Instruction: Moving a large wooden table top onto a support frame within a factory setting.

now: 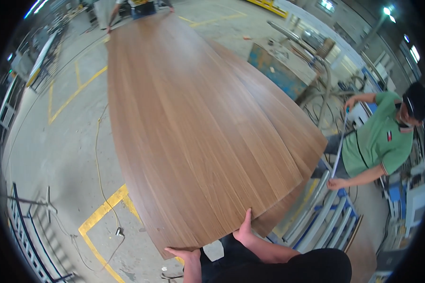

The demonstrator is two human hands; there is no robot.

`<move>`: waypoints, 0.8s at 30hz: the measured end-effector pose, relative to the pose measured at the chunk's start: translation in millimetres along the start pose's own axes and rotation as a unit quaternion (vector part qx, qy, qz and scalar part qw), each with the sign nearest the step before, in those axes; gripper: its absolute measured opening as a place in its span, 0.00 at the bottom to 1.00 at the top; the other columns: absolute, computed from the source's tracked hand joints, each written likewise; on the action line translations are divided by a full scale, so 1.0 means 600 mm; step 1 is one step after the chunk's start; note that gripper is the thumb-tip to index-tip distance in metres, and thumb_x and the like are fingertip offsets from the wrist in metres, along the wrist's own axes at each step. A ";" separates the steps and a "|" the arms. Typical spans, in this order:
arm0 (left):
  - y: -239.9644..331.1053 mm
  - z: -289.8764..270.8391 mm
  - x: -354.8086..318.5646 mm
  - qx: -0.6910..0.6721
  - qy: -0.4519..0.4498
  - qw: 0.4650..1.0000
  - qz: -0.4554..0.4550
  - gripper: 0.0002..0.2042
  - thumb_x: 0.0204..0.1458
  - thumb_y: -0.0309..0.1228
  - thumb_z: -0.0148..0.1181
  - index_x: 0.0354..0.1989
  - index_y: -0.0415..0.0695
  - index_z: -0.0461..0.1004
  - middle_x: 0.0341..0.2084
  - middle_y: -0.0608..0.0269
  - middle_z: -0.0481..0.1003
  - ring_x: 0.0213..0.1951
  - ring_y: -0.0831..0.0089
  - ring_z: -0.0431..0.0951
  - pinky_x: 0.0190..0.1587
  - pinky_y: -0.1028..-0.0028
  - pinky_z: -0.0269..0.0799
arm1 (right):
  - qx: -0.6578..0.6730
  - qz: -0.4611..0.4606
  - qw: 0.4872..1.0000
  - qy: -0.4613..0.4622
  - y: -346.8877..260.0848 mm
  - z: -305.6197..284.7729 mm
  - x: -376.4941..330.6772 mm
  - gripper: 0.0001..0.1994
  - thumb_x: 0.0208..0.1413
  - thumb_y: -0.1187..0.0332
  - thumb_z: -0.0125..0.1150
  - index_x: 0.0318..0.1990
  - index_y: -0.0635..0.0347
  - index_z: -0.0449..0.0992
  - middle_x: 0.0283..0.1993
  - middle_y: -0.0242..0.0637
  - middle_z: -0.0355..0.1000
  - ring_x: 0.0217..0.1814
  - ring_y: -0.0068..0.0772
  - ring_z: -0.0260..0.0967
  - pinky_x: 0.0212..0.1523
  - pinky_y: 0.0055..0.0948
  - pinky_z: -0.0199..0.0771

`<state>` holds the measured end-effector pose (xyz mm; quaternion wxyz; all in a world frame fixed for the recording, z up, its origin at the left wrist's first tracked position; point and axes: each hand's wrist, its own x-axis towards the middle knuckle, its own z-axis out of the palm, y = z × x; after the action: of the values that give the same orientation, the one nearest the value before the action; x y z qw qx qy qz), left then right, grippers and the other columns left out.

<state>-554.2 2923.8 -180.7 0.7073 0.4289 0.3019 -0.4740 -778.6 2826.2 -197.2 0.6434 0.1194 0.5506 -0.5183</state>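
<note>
A long wood-grain panel (189,127) stretches away from me, with its near edge at my body. My left hand (186,254) is closed on that edge near the left corner, thumb on top and fingers hidden underneath. Further right, my right hand (244,230) grips the same edge, its thumb lying over the top face. At the far end another person (144,9) has hands at the panel's two sides. A second brown panel (297,127) shows from under the right side of the first.
On the right a person in a green shirt (380,137) holds a long pale strip, perhaps a measuring tape (340,146). Below are metal rollers (311,219). A worn blue-green cabinet (281,70) stands beyond. Cables (98,151) and yellow lines (92,226) cross the left floor; a dark rack (30,231) stands there.
</note>
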 end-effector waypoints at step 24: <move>0.376 -0.089 0.140 0.063 -0.112 0.987 0.093 0.48 0.53 0.78 0.38 0.78 0.61 0.51 0.78 0.61 0.49 0.77 0.51 0.46 0.72 0.38 0.52 | 0.072 0.124 0.985 -0.098 0.307 0.089 -0.150 0.41 0.61 0.32 0.54 0.74 0.43 0.57 0.74 0.33 0.62 0.75 0.42 0.59 0.73 0.50 0.62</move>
<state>-314.8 2978.4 -202.6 0.7492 0.4434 0.1491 -0.4689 -587.6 2916.0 -179.5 0.7434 0.1812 0.4272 -0.4817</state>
